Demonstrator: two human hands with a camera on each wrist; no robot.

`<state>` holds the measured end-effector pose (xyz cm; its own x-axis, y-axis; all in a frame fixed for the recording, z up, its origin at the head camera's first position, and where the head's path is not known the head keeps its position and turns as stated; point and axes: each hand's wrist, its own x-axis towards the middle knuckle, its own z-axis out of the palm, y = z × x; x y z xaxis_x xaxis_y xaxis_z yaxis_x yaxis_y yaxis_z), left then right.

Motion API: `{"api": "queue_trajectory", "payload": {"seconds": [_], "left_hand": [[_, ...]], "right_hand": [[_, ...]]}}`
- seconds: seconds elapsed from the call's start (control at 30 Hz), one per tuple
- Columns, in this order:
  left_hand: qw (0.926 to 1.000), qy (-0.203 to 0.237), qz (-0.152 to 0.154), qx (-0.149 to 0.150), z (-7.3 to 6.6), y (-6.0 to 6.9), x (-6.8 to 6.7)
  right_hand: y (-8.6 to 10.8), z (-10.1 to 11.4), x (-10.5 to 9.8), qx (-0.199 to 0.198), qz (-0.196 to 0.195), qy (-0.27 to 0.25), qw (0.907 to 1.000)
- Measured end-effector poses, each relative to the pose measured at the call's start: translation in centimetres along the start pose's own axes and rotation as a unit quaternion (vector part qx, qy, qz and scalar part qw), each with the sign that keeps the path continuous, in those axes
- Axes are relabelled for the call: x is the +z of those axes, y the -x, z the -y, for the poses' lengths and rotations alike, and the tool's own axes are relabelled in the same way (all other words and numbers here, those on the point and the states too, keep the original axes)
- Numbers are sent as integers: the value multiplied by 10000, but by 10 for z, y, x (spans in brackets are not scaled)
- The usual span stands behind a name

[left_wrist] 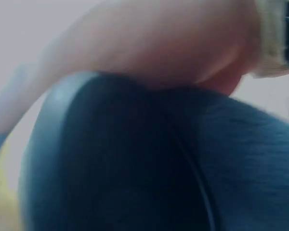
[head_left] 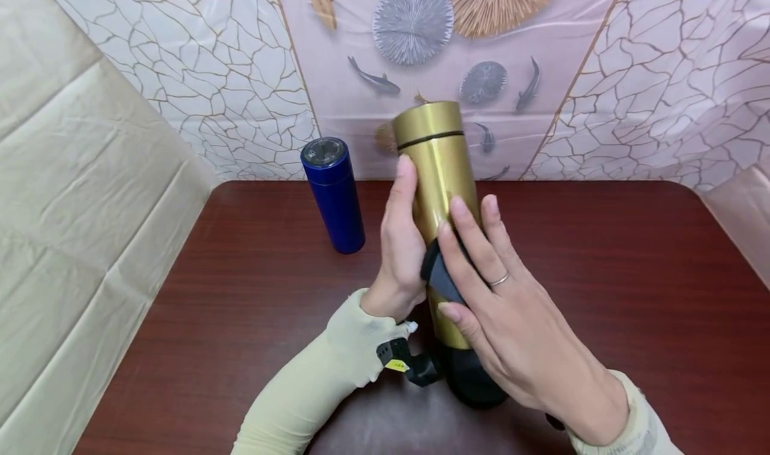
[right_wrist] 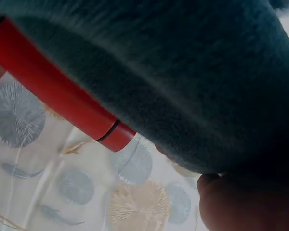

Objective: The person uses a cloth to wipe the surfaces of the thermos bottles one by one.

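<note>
My left hand (head_left: 400,248) grips a gold thermos flask (head_left: 436,174), holding it tilted with its lid end up. A dark grey cloth-like piece (head_left: 444,278) lies across the flask's side beneath my right hand (head_left: 511,321), whose fingers extend over it and the flask. At the flask's lower end is a black rounded part (head_left: 472,378); I cannot tell whether it is a base or separate. Close up, a dark fuzzy material (right_wrist: 183,86) fills much of the right wrist view. The left wrist view is blurred, with a smooth dark rounded form (left_wrist: 120,159) beneath the hand.
A blue thermos flask (head_left: 335,198) stands upright at the back left of the dark red table (head_left: 601,274). In the right wrist view, a red cylindrical bottle (right_wrist: 62,91) appears beside the fuzzy material. Patterned sheeting (head_left: 222,74) hangs behind the table, pale cloth (head_left: 78,208) at left.
</note>
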<state>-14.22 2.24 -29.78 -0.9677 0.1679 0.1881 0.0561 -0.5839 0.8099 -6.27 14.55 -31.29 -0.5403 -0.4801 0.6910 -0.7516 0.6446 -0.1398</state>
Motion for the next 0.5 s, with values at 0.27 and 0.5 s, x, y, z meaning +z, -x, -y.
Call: {"api": "queue_trajectory", "payload": {"seconds": [0.27, 0.5], "left_hand": [[9605, -2471, 1257, 228, 18, 18, 3], [8967, -4011, 1808, 489, 32, 30, 11]], "right_hand": [[-4, -16, -11, 359, -849, -307, 9953], [-4, -30, -32, 1190, -1294, -701, 9819]]}}
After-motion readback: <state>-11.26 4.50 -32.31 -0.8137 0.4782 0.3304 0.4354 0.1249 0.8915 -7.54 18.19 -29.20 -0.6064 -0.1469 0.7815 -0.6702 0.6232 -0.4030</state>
